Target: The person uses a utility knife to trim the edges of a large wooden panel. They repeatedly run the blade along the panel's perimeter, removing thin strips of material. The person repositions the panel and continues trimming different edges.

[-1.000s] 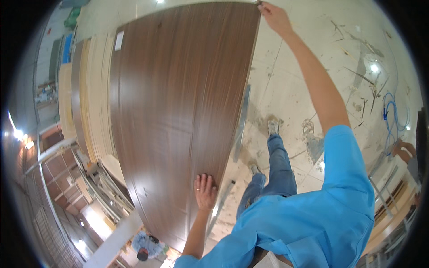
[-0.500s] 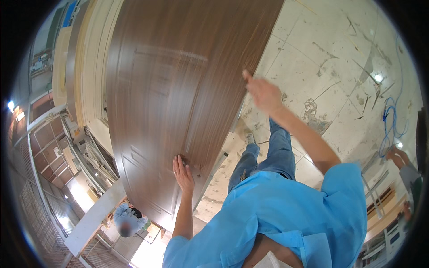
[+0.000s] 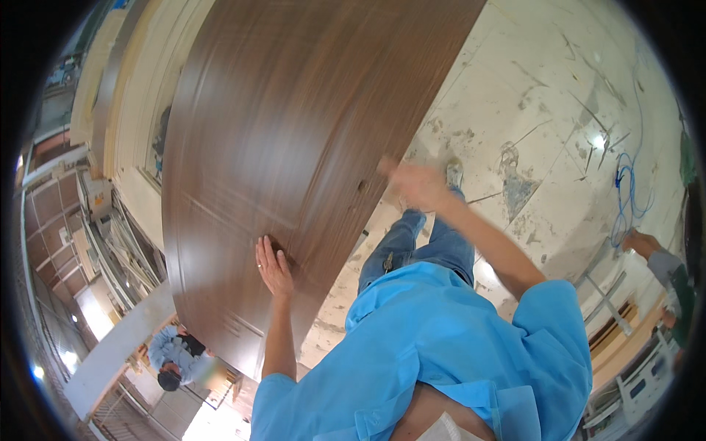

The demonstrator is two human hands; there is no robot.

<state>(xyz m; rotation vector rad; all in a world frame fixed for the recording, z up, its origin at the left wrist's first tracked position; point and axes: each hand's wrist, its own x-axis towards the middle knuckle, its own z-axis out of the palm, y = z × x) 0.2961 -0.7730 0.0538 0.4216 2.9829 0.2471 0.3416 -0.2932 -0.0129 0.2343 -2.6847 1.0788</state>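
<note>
A large dark brown wood-grain door panel (image 3: 294, 125) with pressed mouldings lies in front of me and to my left. My left hand (image 3: 274, 267) rests flat on its face, fingers stretched out and a ring on one of them. At the panel's right edge is my right hand (image 3: 421, 187), smeared by motion. Its fingers point toward the edge, and I cannot make out whether it touches or holds anything. A small round hole (image 3: 362, 187) shows in the panel close to that edge, left of my right hand.
Pale boards and panels (image 3: 136, 110) stand at the left. Another person (image 3: 176, 353) bends beside the panel's lower left end. Blue hose (image 3: 625, 191) lies coiled on the stained tile floor (image 3: 529, 110) at the right. Another person's hand (image 3: 641, 244) reaches in at the far right.
My right hand has shifted nearer to my body by the panel's edge. My left hand still lies flat on the panel. My feet have changed position, and the view has shifted.
</note>
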